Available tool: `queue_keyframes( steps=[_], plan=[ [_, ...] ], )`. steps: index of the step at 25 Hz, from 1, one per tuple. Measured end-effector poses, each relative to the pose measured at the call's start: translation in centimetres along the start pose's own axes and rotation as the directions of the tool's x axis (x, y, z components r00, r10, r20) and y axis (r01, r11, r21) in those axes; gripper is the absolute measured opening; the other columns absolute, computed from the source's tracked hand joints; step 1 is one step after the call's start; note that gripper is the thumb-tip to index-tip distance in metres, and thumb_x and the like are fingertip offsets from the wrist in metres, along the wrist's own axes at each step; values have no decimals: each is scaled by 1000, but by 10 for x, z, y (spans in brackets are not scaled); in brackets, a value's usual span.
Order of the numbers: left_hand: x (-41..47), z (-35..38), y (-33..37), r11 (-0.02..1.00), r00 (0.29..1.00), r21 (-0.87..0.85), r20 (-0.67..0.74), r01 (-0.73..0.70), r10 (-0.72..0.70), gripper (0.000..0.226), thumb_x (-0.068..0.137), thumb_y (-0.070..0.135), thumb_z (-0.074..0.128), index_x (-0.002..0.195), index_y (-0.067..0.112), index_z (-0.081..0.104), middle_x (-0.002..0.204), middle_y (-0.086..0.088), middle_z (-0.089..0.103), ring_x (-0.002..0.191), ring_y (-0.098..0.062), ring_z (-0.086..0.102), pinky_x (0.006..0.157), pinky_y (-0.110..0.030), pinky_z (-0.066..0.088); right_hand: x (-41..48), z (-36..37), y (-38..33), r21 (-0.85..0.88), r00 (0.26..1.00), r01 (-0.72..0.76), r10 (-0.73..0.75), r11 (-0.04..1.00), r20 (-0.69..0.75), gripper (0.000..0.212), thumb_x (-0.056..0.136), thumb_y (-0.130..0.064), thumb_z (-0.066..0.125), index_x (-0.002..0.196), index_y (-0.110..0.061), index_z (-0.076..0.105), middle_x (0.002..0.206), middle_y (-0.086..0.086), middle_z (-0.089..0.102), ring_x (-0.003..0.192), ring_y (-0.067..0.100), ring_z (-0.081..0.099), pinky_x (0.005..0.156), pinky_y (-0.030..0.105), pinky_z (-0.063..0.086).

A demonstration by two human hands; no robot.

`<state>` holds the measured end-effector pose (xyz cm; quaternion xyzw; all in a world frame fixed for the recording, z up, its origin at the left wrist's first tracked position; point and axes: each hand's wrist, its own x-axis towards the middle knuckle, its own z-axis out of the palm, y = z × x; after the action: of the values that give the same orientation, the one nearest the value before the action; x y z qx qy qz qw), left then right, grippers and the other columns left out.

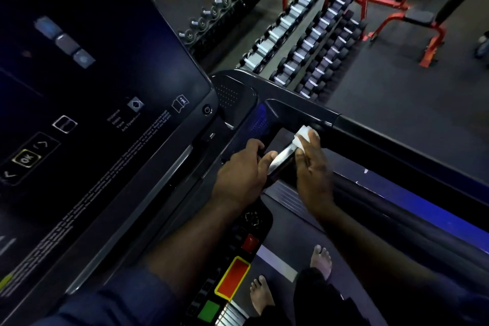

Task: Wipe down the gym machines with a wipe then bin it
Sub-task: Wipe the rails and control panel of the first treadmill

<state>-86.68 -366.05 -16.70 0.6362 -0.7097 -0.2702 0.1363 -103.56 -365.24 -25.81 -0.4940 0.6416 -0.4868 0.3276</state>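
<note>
I stand on a treadmill, its dark console screen (pixel 87 92) filling the left of the view. A shiny metal grip bar (pixel 281 157) runs between my hands below the console. My left hand (pixel 242 174) holds the lower end of the bar, thumb lying along it. My right hand (pixel 312 167) grips a white wipe (pixel 303 136) wrapped on the bar's upper end, fingers curled over it. The black side handrail (pixel 383 145) runs just behind the wipe.
The control panel with a red stop button (pixel 234 278) and green button (pixel 209 311) lies below my arms. My bare feet (pixel 262 296) are on the belt. Dumbbell racks (pixel 317 34) and red benches (pixel 412 13) stand on the gym floor beyond.
</note>
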Motion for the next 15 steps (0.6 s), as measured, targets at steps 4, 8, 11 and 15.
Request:
queue_keyframes(
  steps=[4,8,11,15],
  plan=[
    [0,1,-2,995,999,-97,-31,-18,15,43,105,65,35,125,30,49,113,7,65,105,-19,64,89,-46,52,-17,-2,-10,-229,920,369,-320,901,225,42,105,-29,50,142,-12,59,153,9,52,149,22,38,122,53,32],
    [-3,2,-4,989,997,-132,-58,-60,52,44,105,65,34,125,29,48,112,8,60,101,-15,61,89,-46,52,-53,1,-34,-157,654,686,-507,711,561,44,104,-31,53,144,-14,54,148,5,54,146,13,40,127,40,21],
    [-1,3,-3,995,997,-58,-35,-75,73,44,105,66,32,121,29,50,111,7,61,101,-17,60,86,-46,52,-5,-18,-18,-311,676,712,-495,629,546,44,103,-34,52,135,-6,63,138,15,63,134,32,55,118,46,37],
    [5,6,-4,994,996,76,42,-78,75,45,104,68,33,116,29,52,111,5,60,102,-20,60,86,-49,53,43,-47,5,-517,872,475,-301,713,386,50,109,-39,33,149,-13,51,152,10,51,148,28,40,125,43,26]
  ],
)
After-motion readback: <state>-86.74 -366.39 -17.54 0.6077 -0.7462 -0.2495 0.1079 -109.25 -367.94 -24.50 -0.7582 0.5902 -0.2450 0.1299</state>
